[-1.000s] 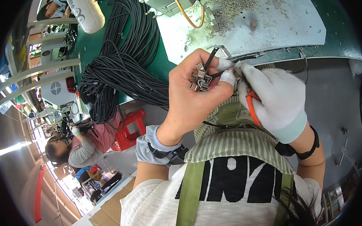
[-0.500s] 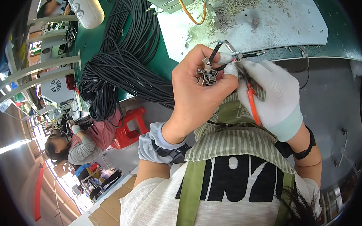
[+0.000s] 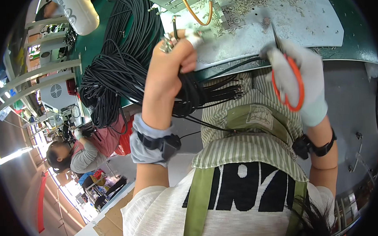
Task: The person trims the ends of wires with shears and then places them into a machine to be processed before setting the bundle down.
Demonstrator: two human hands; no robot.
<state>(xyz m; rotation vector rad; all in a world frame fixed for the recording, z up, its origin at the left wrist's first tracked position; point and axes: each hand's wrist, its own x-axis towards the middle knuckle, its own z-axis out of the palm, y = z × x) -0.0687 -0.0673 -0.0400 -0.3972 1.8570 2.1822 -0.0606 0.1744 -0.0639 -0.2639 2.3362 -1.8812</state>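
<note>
My left hand (image 3: pixel 164 71), bare with covered fingertips and smeared by motion, is closed around several small metal clips (image 3: pixel 167 44) above the table's front edge. A short black cable end sticks up beside the clips. My right hand (image 3: pixel 311 78), in a white glove, grips scissors (image 3: pixel 301 87) with orange-red handles; their blades point away from me. A single black cable (image 3: pixel 233 67) runs up to its fingertips, which blur, so whether they pinch it is unclear. Below my left hand, a bunch of black cables (image 3: pixel 215 95) lies over my lap, its cut ends toward the right.
A large coil of black cable (image 3: pixel 108 77) covers the left of the green table (image 3: pixel 95 40). At the back stands a machine (image 3: pixel 168 3) with an orange hose, beside a white board (image 3: pixel 319 26) strewn with small metal pieces. Another person (image 3: pixel 90 150) sits at the left.
My hands have parted: the left went up and left with the clips, the right moved right with the scissors. The scissor blades now show, and the cables over my lap are uncovered.
</note>
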